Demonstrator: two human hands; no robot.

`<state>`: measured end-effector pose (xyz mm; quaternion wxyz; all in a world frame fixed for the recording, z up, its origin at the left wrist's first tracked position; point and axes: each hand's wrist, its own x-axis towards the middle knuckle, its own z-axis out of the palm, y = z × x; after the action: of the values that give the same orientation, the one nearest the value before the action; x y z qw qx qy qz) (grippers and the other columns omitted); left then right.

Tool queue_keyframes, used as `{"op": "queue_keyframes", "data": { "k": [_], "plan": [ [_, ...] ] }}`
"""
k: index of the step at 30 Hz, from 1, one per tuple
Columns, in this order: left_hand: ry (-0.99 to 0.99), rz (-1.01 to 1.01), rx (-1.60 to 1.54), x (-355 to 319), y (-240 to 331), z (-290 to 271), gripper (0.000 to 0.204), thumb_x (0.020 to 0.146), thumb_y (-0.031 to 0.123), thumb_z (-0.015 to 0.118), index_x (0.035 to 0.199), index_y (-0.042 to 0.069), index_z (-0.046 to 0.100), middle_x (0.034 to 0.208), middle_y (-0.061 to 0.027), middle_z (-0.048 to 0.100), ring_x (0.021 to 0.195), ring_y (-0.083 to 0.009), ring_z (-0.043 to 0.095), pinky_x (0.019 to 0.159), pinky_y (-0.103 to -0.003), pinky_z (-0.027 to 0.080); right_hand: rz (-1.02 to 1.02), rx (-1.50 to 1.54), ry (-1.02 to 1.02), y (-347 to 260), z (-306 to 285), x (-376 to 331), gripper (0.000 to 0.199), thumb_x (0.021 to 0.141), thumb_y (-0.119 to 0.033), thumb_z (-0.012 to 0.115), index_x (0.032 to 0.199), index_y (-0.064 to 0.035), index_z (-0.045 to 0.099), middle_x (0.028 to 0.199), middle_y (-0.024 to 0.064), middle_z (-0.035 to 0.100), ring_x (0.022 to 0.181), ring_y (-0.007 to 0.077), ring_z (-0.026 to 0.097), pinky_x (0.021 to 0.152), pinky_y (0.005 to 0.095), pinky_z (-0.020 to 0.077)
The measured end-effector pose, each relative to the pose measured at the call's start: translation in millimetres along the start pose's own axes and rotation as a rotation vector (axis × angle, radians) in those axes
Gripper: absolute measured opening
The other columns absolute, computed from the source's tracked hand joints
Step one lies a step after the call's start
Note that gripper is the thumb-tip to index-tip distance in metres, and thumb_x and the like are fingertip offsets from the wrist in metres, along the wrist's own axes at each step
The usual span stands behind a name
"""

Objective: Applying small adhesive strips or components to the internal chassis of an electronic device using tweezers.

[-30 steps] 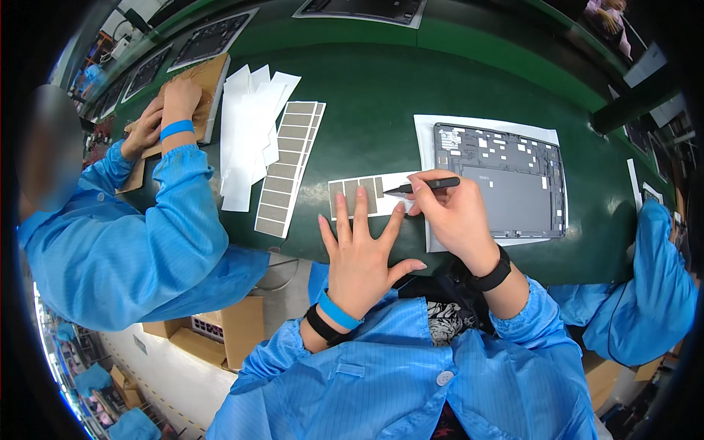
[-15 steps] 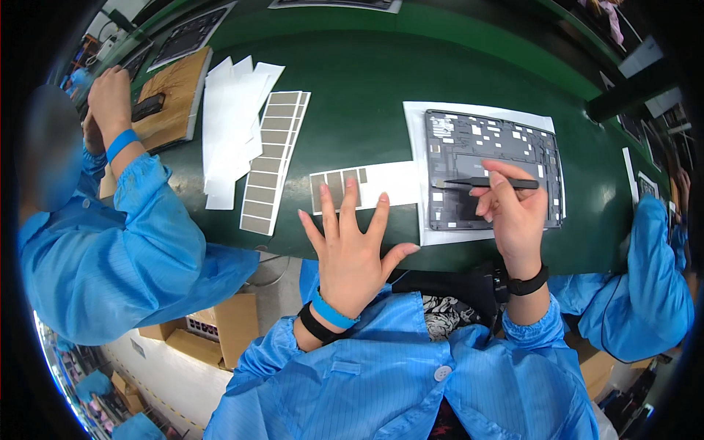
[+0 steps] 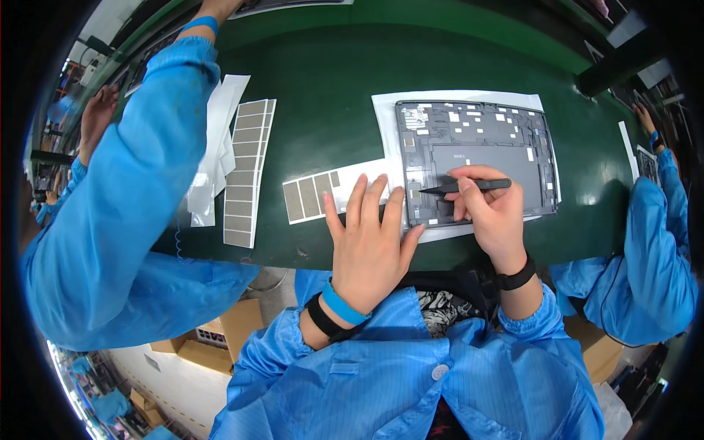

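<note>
Black tweezers (image 3: 469, 186) are held in my right hand (image 3: 490, 213), with their tip down at the left side of a flat dark grey device panel (image 3: 484, 158). A small grey-brown patch shows by the tip; whether the tweezers grip it I cannot tell. The panel carries several white stickers and lies on a white sheet (image 3: 389, 117). My left hand (image 3: 372, 242) rests with fingers spread, fingertips on the sticker strip (image 3: 352, 192) and thumb by the panel's lower left corner. Grey-brown rectangles remain on the strip's left part; its right part is bare white.
Left of the strip lies a longer sheet of grey-brown stickers (image 3: 243, 176), beside a heap of white backing papers (image 3: 213, 165). A co-worker's blue sleeve (image 3: 158, 139) reaches across the table's left side. Another person in blue (image 3: 642, 257) sits at the right.
My left hand has moved right, toward the panel's corner. The tweezers' tip is lower on the panel's left side. The co-worker at left has stretched an arm far across the table.
</note>
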<state>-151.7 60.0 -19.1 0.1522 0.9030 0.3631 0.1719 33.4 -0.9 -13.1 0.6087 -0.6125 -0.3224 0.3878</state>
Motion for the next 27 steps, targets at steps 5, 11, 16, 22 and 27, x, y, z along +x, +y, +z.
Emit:
{"op": "queue_keyframes", "data": {
  "k": [5, 11, 16, 22, 27],
  "plan": [
    [-0.006, 0.004, 0.013, 1, 1, -1, 0.054, 0.089, 0.033, 0.07, 0.132, 0.005, 0.055, 0.141, -0.0149, 0.048, 0.14, -0.0357, 0.038, 0.114, -0.068, 0.014, 0.028, -0.015, 0.011, -4, 1, 0, 0.015, 0.096, -0.002, 0.058, 0.104, 0.0071, 0.066, 0.081, 0.007, 0.066, 0.062, 0.0107, 0.061, 0.07, 0.0269, 0.0557],
    [-0.003, 0.041, 0.108, 4, 17, 5, 0.063, 0.086, 0.045, 0.07, 0.133, 0.005, 0.059, 0.141, -0.0218, 0.048, 0.137, -0.0401, 0.041, 0.111, -0.07, 0.019, 0.0, -0.03, 0.012, -3, 4, 2, 0.014, 0.097, -0.002, 0.058, 0.103, 0.0069, 0.066, 0.08, 0.0075, 0.066, 0.062, 0.011, 0.061, 0.067, 0.0267, 0.0554],
    [-0.054, 0.023, 0.263, 7, 24, 4, 0.073, 0.08, 0.056, 0.07, 0.133, 0.008, 0.061, 0.145, -0.0262, 0.043, 0.139, -0.0451, 0.037, 0.11, -0.07, 0.022, -0.129, 0.024, 0.215, -7, 1, 2, 0.016, 0.098, -0.006, 0.057, 0.103, 0.006, 0.067, 0.07, 0.0061, 0.065, 0.059, 0.0104, 0.06, 0.067, 0.0268, 0.0556],
    [0.044, -0.11, 0.115, -26, -30, -15, 0.073, 0.084, 0.055, 0.069, 0.144, 0.017, 0.054, 0.153, -0.0278, 0.033, 0.143, -0.0519, 0.026, 0.113, -0.065, 0.022, -0.064, -0.076, -0.108, -26, 39, 18, 0.02, 0.098, -0.013, 0.061, 0.099, 0.0059, 0.067, 0.071, 0.0059, 0.066, 0.063, 0.0104, 0.063, 0.061, 0.0252, 0.0523],
    [0.016, -0.123, 0.143, -35, -34, -14, 0.069, 0.086, 0.053, 0.069, 0.144, 0.021, 0.054, 0.154, -0.0289, 0.032, 0.143, -0.0518, 0.027, 0.112, -0.066, 0.023, -0.038, -0.187, -0.211, -13, 76, 36, 0.021, 0.095, -0.013, 0.062, 0.097, 0.0077, 0.066, 0.075, 0.0112, 0.07, 0.065, 0.0145, 0.068, 0.059, 0.0279, 0.0524]
  ]
}}
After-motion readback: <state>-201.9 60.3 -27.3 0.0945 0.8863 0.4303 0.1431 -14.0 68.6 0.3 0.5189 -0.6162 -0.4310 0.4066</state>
